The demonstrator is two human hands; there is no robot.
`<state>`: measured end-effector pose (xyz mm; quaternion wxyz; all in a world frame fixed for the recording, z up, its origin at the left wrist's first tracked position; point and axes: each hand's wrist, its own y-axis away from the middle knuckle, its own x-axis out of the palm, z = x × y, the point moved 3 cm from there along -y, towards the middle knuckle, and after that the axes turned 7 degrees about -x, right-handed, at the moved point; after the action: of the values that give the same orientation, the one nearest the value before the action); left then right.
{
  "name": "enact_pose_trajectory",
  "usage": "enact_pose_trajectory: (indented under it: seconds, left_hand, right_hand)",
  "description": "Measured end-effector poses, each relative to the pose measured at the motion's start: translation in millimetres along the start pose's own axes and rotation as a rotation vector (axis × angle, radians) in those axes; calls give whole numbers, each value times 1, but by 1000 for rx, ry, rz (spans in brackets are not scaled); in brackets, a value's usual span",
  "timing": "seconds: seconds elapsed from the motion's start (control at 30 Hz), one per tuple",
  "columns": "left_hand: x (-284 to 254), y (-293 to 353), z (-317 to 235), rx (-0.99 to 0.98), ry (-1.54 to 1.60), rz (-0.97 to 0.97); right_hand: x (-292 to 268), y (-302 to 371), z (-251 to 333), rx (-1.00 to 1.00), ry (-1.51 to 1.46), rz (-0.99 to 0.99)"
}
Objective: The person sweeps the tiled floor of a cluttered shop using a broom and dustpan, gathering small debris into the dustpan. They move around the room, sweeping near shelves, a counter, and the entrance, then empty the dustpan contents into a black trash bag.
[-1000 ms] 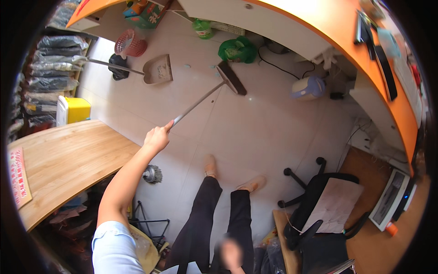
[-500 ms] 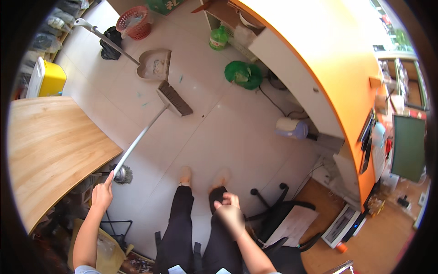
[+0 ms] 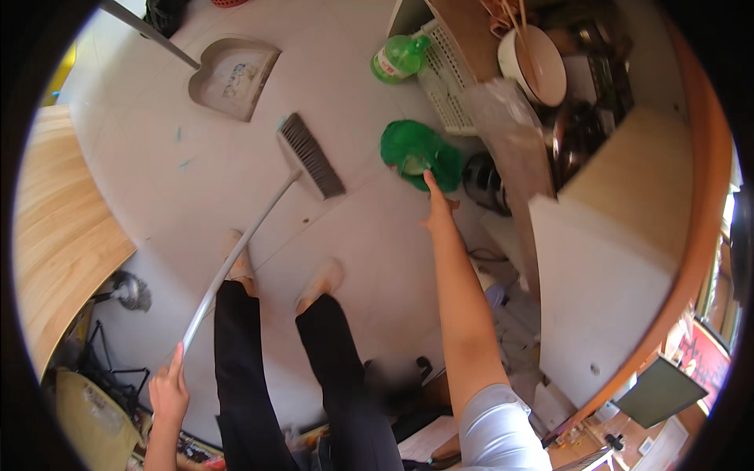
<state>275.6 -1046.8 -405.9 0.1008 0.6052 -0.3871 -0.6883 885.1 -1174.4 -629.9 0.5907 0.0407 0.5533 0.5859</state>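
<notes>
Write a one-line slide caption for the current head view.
Left hand gripping a broom near a dustpan, right hand outstretched at a green plastic bag on the floor.

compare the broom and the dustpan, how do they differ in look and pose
The broom is gripped by the left hand, while no hand in view touches the dustpan.
The broom has a narrow head with dark bristles; the dustpan is a wider, shallow beige scoop.
The broom's handle runs toward the picture's lower left, the dustpan's toward its upper left.
Both have long, greyish handles.
</notes>
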Motion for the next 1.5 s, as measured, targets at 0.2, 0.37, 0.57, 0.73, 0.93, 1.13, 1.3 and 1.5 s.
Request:
enact_pose_trajectory:
  seconds: [0.2,0.37,0.57,0.73,0.93,1.13,1.3,1.5]
  left_hand:
    - [42,-20,26,-25,100,77]
    - [49,-43,47,66,161,58]
    - [24,-83,47,119,72,46]
    - [-25,-157,-5,210,-35,-59]
    - [-36,-166,8,206,-10,-55]
    - [-21,-105,66,106,13,11]
    - [-20,-88,82,102,29,50]
    - [-15,-85,86,107,62,59]
  right_hand:
    - [75,-79,12,13,-5,-67]
    - [70,-134,4,-123,-26,-226]
    - [74,-106,-12,-177,-133,-159]
    - [80,-41,-16,-332,-300,86]
    - [36,84,-40,-167,-521,455]
    - [22,269,35,-279,-728,698]
    - [20,334,100,-570,-920,914]
    - [52,395,213,-1142,-840,767]
